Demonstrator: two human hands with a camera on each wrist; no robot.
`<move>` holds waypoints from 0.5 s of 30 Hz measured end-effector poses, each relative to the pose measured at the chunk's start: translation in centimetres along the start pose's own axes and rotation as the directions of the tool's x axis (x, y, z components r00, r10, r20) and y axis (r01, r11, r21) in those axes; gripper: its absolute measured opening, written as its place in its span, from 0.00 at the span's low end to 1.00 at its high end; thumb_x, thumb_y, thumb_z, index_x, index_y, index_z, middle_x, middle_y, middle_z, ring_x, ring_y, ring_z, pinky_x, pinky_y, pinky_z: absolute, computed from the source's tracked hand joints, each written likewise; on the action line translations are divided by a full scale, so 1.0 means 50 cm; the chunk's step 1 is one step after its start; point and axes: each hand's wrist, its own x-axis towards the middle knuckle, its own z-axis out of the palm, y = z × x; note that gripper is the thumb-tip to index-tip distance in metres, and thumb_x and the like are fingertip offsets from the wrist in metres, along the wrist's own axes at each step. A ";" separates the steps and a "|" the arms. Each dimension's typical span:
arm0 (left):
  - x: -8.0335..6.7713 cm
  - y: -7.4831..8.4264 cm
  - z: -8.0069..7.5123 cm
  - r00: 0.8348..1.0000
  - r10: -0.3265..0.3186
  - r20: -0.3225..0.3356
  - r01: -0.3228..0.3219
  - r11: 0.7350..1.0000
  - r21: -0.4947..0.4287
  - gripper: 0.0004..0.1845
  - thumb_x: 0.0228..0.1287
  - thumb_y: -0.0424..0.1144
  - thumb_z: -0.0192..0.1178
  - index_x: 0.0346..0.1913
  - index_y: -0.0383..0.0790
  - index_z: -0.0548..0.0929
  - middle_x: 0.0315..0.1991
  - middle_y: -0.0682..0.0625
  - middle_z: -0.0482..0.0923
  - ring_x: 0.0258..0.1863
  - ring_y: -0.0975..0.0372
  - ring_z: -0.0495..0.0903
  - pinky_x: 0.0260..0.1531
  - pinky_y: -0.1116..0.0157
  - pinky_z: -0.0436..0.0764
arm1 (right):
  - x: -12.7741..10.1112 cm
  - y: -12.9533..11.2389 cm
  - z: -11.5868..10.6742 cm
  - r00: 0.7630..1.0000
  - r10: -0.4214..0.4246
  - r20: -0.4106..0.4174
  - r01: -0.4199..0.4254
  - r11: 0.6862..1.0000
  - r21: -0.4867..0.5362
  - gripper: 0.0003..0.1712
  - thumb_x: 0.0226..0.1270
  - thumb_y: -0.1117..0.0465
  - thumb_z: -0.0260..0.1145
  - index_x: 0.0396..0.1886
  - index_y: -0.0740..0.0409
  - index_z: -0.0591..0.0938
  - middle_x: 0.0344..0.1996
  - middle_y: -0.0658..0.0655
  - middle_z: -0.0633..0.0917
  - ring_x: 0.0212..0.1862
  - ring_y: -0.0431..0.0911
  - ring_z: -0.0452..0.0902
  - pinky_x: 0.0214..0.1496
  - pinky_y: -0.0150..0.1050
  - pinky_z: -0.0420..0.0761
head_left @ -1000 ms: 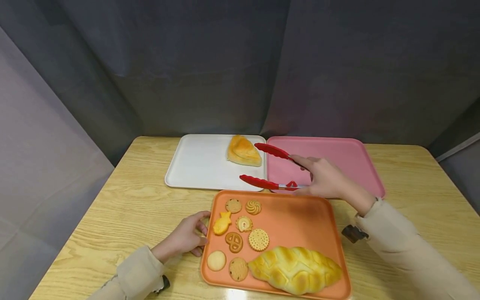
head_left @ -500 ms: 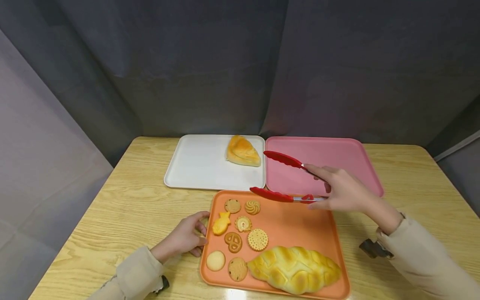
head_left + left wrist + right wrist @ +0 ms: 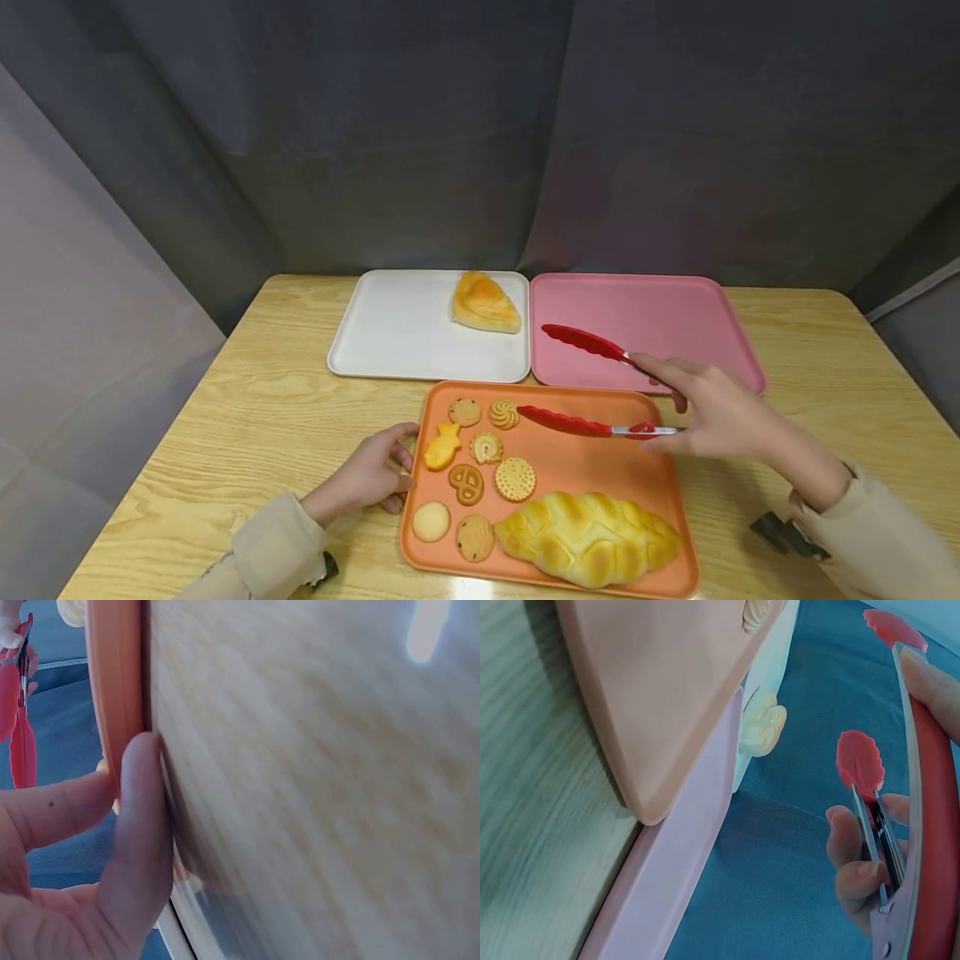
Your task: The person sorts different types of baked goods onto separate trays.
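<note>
My right hand [image 3: 723,412] holds red-tipped tongs [image 3: 588,342], the handle also close up in the right wrist view. The tongs' two arms are spread with nothing between them. One red tip is over the pink tray [image 3: 660,300], the other over the upper part of the orange tray [image 3: 600,458]. My left hand [image 3: 367,471] lies at the orange tray's left edge, thumb and finger touching the rim [image 3: 116,682]. On that tray are a braided loaf [image 3: 588,542], a pretzel cookie [image 3: 467,484], a fish-shaped cookie [image 3: 442,447] and several round cookies, including a dotted one [image 3: 515,479].
A white tray [image 3: 405,325] stands at the back left, bearing a folded bread piece [image 3: 485,302]. It adjoins the pink tray at the back right. All the trays are on a wooden table [image 3: 247,417], with dark curtain [image 3: 420,142] behind.
My right hand has drawn the tongs right and towards me, away from the bread on the white tray. My left hand stays at the orange tray's edge.
</note>
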 end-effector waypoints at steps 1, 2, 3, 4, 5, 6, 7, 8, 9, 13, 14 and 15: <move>0.000 0.000 0.000 1.000 -0.002 -0.001 0.002 1.000 -0.001 0.36 0.51 0.18 0.56 0.65 0.29 0.58 0.30 0.42 0.69 0.14 0.59 0.74 0.11 0.60 0.79 | -0.004 -0.001 -0.001 1.000 0.004 0.001 -0.004 1.000 0.000 0.51 0.29 0.47 0.80 0.58 0.60 0.72 0.23 0.39 0.67 0.22 0.31 0.60 0.19 0.24 0.59; 0.000 0.001 0.001 1.000 -0.005 -0.004 0.005 1.000 -0.001 0.36 0.50 0.18 0.56 0.65 0.30 0.58 0.30 0.43 0.69 0.14 0.59 0.74 0.11 0.60 0.79 | -0.009 -0.003 -0.001 1.000 0.008 0.001 -0.008 1.000 -0.002 0.51 0.29 0.47 0.80 0.58 0.60 0.72 0.24 0.38 0.67 0.22 0.30 0.60 0.19 0.24 0.59; 0.000 0.000 0.001 1.000 -0.006 -0.004 0.006 1.000 0.000 0.36 0.50 0.18 0.56 0.65 0.30 0.58 0.30 0.43 0.69 0.13 0.59 0.74 0.11 0.60 0.79 | -0.013 -0.004 -0.002 1.000 0.011 0.001 -0.011 1.000 -0.004 0.51 0.28 0.47 0.80 0.58 0.59 0.73 0.24 0.38 0.67 0.22 0.30 0.59 0.19 0.24 0.59; -0.001 0.000 0.001 1.000 -0.006 -0.006 0.006 1.000 -0.001 0.36 0.50 0.18 0.56 0.65 0.30 0.58 0.30 0.43 0.69 0.13 0.60 0.73 0.11 0.60 0.79 | -0.018 -0.006 -0.003 1.000 0.015 0.001 -0.015 1.000 -0.004 0.51 0.27 0.47 0.80 0.58 0.59 0.73 0.23 0.38 0.67 0.22 0.30 0.59 0.19 0.24 0.59; -0.001 0.000 0.002 1.000 -0.005 -0.007 0.005 1.000 -0.002 0.36 0.50 0.18 0.56 0.65 0.29 0.58 0.30 0.43 0.69 0.13 0.60 0.73 0.11 0.60 0.79 | -0.022 -0.007 -0.004 1.000 0.018 0.003 -0.018 1.000 -0.004 0.51 0.27 0.48 0.81 0.58 0.59 0.73 0.23 0.38 0.67 0.22 0.30 0.59 0.19 0.23 0.59; -0.001 0.000 0.002 1.000 -0.005 -0.008 0.005 1.000 -0.003 0.36 0.50 0.18 0.56 0.65 0.29 0.58 0.30 0.43 0.69 0.13 0.60 0.73 0.11 0.60 0.79 | -0.026 -0.009 -0.005 1.000 0.017 0.004 -0.017 1.000 -0.006 0.52 0.26 0.48 0.81 0.58 0.59 0.73 0.24 0.38 0.67 0.22 0.30 0.59 0.19 0.23 0.59; -0.002 0.001 0.002 1.000 -0.004 -0.008 0.004 1.000 -0.004 0.36 0.50 0.18 0.56 0.65 0.29 0.58 0.30 0.42 0.69 0.13 0.60 0.73 0.11 0.60 0.79 | -0.030 -0.010 -0.006 1.000 0.023 0.008 -0.023 1.000 -0.011 0.52 0.25 0.48 0.81 0.58 0.59 0.73 0.25 0.37 0.68 0.22 0.30 0.58 0.19 0.23 0.58; -0.002 0.001 0.002 1.000 -0.004 -0.010 0.003 1.000 -0.006 0.36 0.50 0.18 0.56 0.65 0.29 0.58 0.30 0.42 0.69 0.12 0.60 0.73 0.11 0.60 0.79 | -0.034 -0.012 -0.008 1.000 0.028 0.013 -0.028 1.000 -0.014 0.52 0.25 0.48 0.81 0.58 0.59 0.73 0.24 0.37 0.67 0.22 0.30 0.58 0.18 0.23 0.58; -0.002 0.001 0.002 1.000 -0.003 -0.011 0.003 1.000 -0.007 0.36 0.50 0.18 0.56 0.65 0.29 0.58 0.30 0.42 0.69 0.12 0.60 0.73 0.11 0.61 0.79 | -0.039 -0.013 -0.009 0.999 0.031 0.019 -0.031 0.999 -0.018 0.53 0.25 0.48 0.81 0.58 0.58 0.72 0.24 0.37 0.67 0.22 0.29 0.58 0.18 0.23 0.58; -0.002 0.003 0.002 1.000 -0.005 -0.014 0.004 1.000 -0.011 0.36 0.50 0.18 0.56 0.65 0.29 0.59 0.30 0.42 0.69 0.12 0.60 0.72 0.11 0.61 0.79 | -0.055 -0.019 -0.013 0.999 0.044 0.031 -0.043 0.999 -0.028 0.53 0.26 0.45 0.81 0.59 0.55 0.72 0.25 0.37 0.67 0.23 0.30 0.57 0.19 0.23 0.57; -0.002 0.003 0.002 1.000 -0.006 -0.016 0.006 1.000 -0.011 0.36 0.50 0.18 0.56 0.65 0.29 0.59 0.30 0.42 0.69 0.12 0.60 0.72 0.11 0.61 0.79 | -0.059 -0.021 -0.014 0.998 0.048 0.036 -0.047 0.998 -0.029 0.53 0.26 0.44 0.80 0.59 0.54 0.72 0.24 0.37 0.66 0.23 0.30 0.57 0.19 0.23 0.57; -0.001 0.003 0.003 1.000 -0.008 -0.016 0.007 1.000 -0.010 0.36 0.50 0.18 0.56 0.65 0.30 0.59 0.30 0.42 0.69 0.12 0.60 0.72 0.11 0.61 0.79 | -0.064 -0.022 -0.014 0.998 0.051 0.035 -0.050 0.998 -0.025 0.53 0.26 0.44 0.80 0.59 0.54 0.72 0.25 0.37 0.67 0.23 0.30 0.57 0.19 0.23 0.57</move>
